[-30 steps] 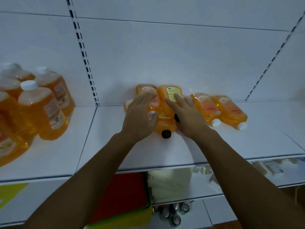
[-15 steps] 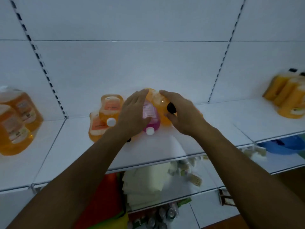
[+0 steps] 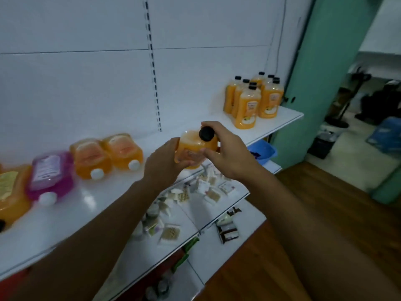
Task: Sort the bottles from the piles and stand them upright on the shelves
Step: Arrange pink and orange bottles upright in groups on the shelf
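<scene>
Both hands are on one orange bottle with a black cap (image 3: 196, 148), held up in the air just in front of the white shelf (image 3: 91, 200), cap pointing roughly at the camera. The left hand (image 3: 165, 166) wraps round its lower left side, fingers curled against the body. The right hand (image 3: 225, 151) grips from the right, thumb underneath and fingers arched over the top near the cap.

On the shelf to the left, a row of bottles lies flat with caps facing out: two orange white-capped bottles (image 3: 106, 155) side by side, then a pink bottle (image 3: 51, 172) with a white cap, then another orange one (image 3: 10, 192) at the frame edge, all a bit blurry.

Further right on the same shelf, near the green wall (image 3: 325, 83), a cluster of black-capped orange bottles (image 3: 253, 98) stands upright.

The lower shelf (image 3: 195, 213) holds a scatter of small packets (image 3: 195, 192), and a blue basin (image 3: 263, 152) sits beyond the right hand. Wooden floor (image 3: 325, 203) on the right.
</scene>
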{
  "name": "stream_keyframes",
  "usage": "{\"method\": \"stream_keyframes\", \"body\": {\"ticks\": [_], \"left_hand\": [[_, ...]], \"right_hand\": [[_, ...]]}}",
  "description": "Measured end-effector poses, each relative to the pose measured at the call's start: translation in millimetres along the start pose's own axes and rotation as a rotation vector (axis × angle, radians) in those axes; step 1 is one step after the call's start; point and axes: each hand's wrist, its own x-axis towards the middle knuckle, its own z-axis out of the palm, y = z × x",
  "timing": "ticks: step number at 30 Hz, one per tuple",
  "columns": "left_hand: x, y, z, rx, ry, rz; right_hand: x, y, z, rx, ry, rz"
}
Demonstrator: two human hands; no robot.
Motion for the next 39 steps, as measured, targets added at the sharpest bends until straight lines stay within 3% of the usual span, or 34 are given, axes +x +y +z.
{"method": "stream_keyframes", "body": {"ticks": [8,17,23,32,39], "left_hand": [[91.3,29.0,98.4,-0.323,-0.114,-0.016],[208.0,40.4,179.4,-0.447,-0.216,-0.038],[242.0,38.0,218.9,-0.436,-0.275,-0.118],[236.7,48.7,222.5,-0.338,-0.274,-0.173],[174.5,35.1,189.2,-0.09,-0.188,-0.383]], "right_hand": [[41.1,87.6,-32.9,-0.037,0.18,0.105],[136.7,171.6,-64.7,-0.268,0.291,0.225],[165.6,215.5,-70.8,-0.354,0.297,0.275],[166.9,231.9,-74.6,-0.257,0.253,0.251],[149.1,194.3,-63.9,-0.175,0.323,-0.042]]}}
